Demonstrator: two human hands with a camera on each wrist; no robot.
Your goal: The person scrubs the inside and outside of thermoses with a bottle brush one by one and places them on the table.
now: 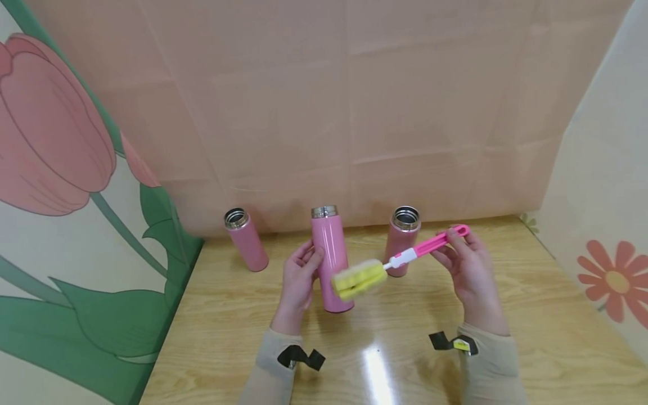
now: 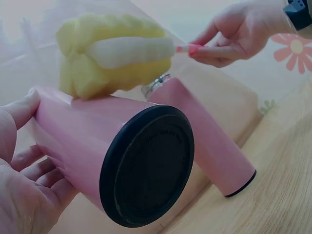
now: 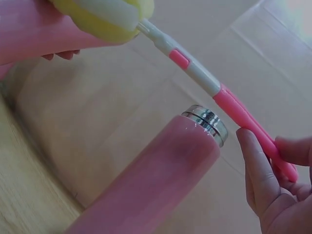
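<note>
My left hand (image 1: 297, 281) grips a pink thermos bottle (image 1: 329, 242) around its side. The bottle's metal neck points up and away, and its black base (image 2: 148, 168) faces the left wrist camera. In my right hand (image 1: 472, 273) is a bottle brush, pinched by its pink handle (image 1: 431, 245) between thumb and fingers. Its yellow sponge head (image 1: 359, 279) lies in front of the held bottle's lower side; whether they touch I cannot tell. The mouth of the held bottle is not visible from above.
Two more pink bottles stand upright and uncapped on the wooden table (image 1: 202, 337): a left bottle (image 1: 248, 244) and a right bottle (image 1: 396, 239), the latter just behind the brush. A pinkish cloth backdrop (image 1: 304, 112) rises behind them, with flower-printed panels at both sides.
</note>
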